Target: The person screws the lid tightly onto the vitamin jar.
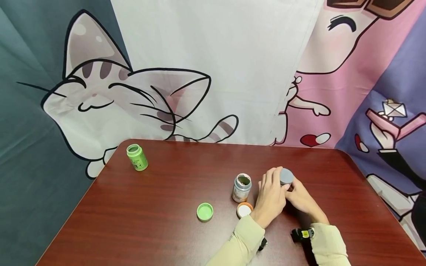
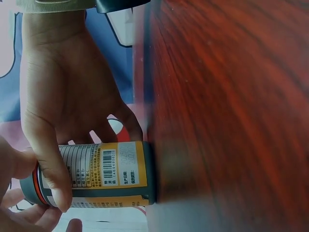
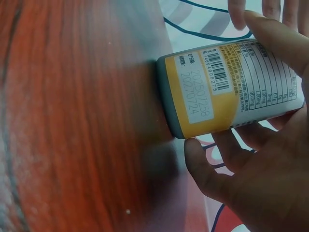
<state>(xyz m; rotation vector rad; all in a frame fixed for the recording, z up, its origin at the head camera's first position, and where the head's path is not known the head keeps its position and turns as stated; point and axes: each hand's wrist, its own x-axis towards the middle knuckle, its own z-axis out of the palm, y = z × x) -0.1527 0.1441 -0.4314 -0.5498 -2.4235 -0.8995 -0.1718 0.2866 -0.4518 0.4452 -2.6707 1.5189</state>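
Observation:
A grey-and-yellow labelled bottle (image 2: 106,166) stands upright on the table, its grey cap (image 1: 286,175) visible from above between both hands. My right hand (image 1: 304,201) grips the body, with the thumb across the label and the other fingers behind. At the top, my left hand (image 1: 271,195) holds the cap with thumb and fingers; an orange-red ring shows just under it in the left wrist view. Beside the left hand stands an open grey-and-white jar (image 1: 241,192). In front of that jar an orange-rimmed lid (image 1: 244,210) lies with its white inside up, partly hidden by the left hand.
An open green bottle (image 1: 138,159) stands at the table's far left. Its matching green lid (image 1: 204,212) lies left of the orange lid. The brown wooden table (image 1: 149,221) ends at a cartoon-printed cloth (image 1: 216,44) behind it.

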